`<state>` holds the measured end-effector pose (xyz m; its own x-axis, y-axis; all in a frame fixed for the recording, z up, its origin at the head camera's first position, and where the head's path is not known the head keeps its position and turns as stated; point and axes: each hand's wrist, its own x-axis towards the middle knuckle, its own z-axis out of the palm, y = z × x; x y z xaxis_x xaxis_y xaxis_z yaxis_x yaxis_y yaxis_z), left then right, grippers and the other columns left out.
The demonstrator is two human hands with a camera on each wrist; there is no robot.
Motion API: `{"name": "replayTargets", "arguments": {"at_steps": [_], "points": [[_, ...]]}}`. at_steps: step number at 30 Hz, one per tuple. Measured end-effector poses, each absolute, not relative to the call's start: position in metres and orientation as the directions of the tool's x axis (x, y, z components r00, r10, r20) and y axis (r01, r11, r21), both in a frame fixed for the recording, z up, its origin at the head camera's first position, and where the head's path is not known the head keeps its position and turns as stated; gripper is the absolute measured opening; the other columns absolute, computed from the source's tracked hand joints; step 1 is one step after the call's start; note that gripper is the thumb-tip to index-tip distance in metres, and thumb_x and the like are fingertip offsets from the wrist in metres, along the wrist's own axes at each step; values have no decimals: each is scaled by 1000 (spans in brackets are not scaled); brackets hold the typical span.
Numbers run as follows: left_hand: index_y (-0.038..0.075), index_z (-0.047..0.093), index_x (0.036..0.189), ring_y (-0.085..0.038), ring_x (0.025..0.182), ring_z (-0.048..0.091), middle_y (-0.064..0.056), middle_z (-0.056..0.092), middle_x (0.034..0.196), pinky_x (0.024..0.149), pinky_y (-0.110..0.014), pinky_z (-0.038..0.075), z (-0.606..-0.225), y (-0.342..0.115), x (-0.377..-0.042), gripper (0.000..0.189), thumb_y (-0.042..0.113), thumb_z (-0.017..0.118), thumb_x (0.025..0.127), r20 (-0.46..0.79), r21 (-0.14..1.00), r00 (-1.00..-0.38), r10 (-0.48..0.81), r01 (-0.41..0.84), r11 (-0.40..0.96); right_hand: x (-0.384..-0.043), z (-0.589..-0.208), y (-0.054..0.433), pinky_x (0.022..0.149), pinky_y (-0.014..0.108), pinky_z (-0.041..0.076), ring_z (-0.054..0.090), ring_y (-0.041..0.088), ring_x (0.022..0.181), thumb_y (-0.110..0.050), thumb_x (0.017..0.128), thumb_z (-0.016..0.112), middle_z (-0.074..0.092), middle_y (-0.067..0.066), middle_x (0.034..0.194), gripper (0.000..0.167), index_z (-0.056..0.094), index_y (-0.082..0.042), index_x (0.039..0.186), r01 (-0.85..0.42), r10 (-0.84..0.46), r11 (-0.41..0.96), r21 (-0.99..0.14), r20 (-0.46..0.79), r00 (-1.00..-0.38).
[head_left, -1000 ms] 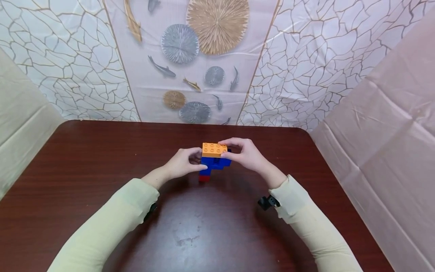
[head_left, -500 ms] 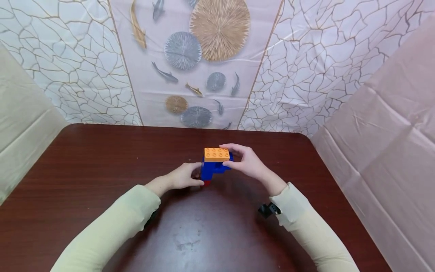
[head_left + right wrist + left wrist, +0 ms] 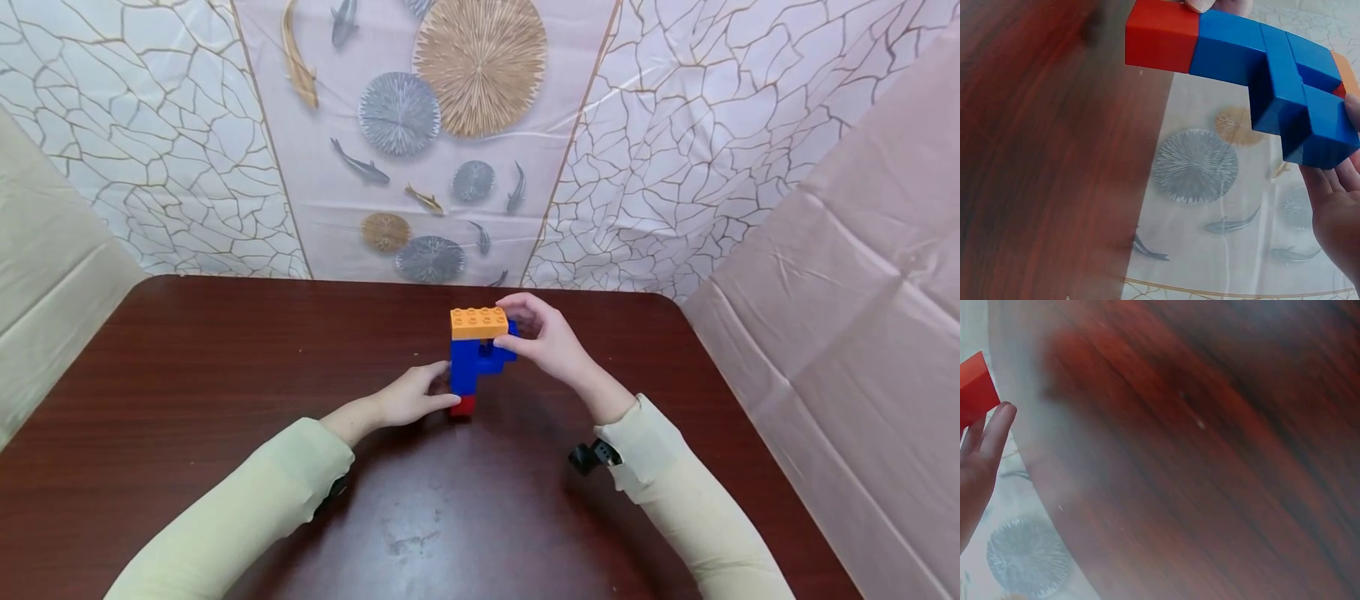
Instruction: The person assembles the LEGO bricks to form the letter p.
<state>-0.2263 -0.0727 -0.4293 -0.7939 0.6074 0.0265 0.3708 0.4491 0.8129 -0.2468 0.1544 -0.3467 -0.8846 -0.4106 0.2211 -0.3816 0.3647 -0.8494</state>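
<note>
A toy brick model is held between both hands in the head view. It has an orange eight-stud brick [image 3: 478, 325] on top, a blue column [image 3: 464, 368] below with stepped blue bricks [image 3: 491, 362] jutting right, and a red brick [image 3: 465, 407] at the bottom. My left hand [image 3: 411, 395] pinches the model low down, thumb at the red brick. My right hand [image 3: 553, 343] grips its upper right end, thumb beside the orange brick. In the right wrist view the red brick [image 3: 1161, 36] and blue bricks [image 3: 1282, 75] show from below. The left wrist view catches only a red corner by the fingers [image 3: 999, 431].
A dark brown wooden table [image 3: 420, 508] lies under the hands, with a worn, shiny patch near the front. Behind it hangs a patterned cloth [image 3: 420, 167], and a plain pale cloth [image 3: 817, 333] runs along the right side. Small black devices [image 3: 592, 457] sit at the wrists.
My left hand has slid down the model from the upper blue part to the red bottom brick. The model now stands more upright in view, its column showing longer; the right hand keeps hold.
</note>
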Motion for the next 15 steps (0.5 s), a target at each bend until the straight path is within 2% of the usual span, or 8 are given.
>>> {"name": "replayTargets", "arguments": {"at_steps": [5,8,11,15], "points": [[-2,40,134,-24,93,64,-17,63,114,83,-35,54,-423,-66,-217,50,20,59,93,14,857,-839,544,291,426,-252,-344,152,100,42,45,59,29,110,-9,83,70,63,19,118,40,56,-2,120,-353,-329,368,-860,234,-915],[-1,33,138,-25,85,65,-19,63,110,77,-33,55,-419,-64,-209,55,17,58,93,13,883,-868,496,243,402,-258,-347,151,97,40,47,60,28,107,-14,85,69,63,18,118,41,58,-3,122,-323,-258,410,-853,231,-938],[8,21,146,-22,86,66,-16,61,110,79,-33,55,-417,-63,-203,72,18,63,89,5,896,-891,454,205,394,-264,-350,149,92,38,50,61,27,104,-18,86,68,64,17,117,40,60,-4,123,-281,-188,443,-852,218,-958],[16,4,150,-21,88,65,-16,55,111,81,-35,56,-418,-64,-198,99,10,73,80,20,912,-882,470,209,353,-269,-354,145,91,37,51,62,27,103,-20,86,68,65,16,116,39,62,-4,121,-214,-128,439,-872,175,-976]]}}
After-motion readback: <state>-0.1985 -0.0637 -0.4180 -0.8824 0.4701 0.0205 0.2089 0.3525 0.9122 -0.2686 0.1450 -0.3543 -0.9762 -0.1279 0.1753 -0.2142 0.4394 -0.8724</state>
